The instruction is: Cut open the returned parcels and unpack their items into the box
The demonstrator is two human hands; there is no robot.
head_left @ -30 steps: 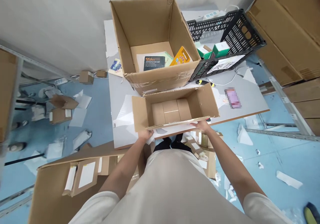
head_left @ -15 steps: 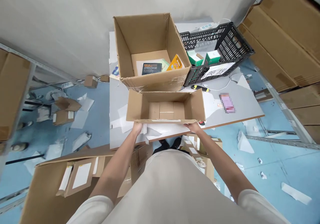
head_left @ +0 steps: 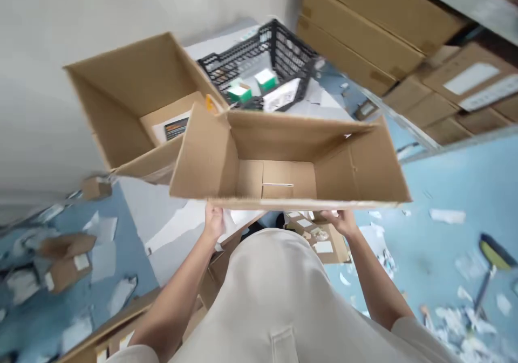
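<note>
Both hands hold up an open, empty cardboard box (head_left: 275,136), long and narrow, its flaps spread and its bottom showing. My left hand (head_left: 214,220) grips the lower near edge at the left. Farther right, my right hand (head_left: 342,223) holds the same near side, its fingers partly hidden under the box. Behind it on the table stands a larger open cardboard box (head_left: 133,93) with a dark printed item (head_left: 176,127) inside. White paper (head_left: 230,225) hangs near my left hand.
A black plastic crate (head_left: 279,50) with green-and-white small boxes (head_left: 265,79) stands at the back of the table (head_left: 141,206). Shelves with stacked cartons (head_left: 364,39) rise at the right. Paper scraps and a broom (head_left: 496,252) lie on the blue floor.
My view has swung to the right. The narrow box has been lifted off the table toward me and now looks larger. Both hands still hold its near side.
</note>
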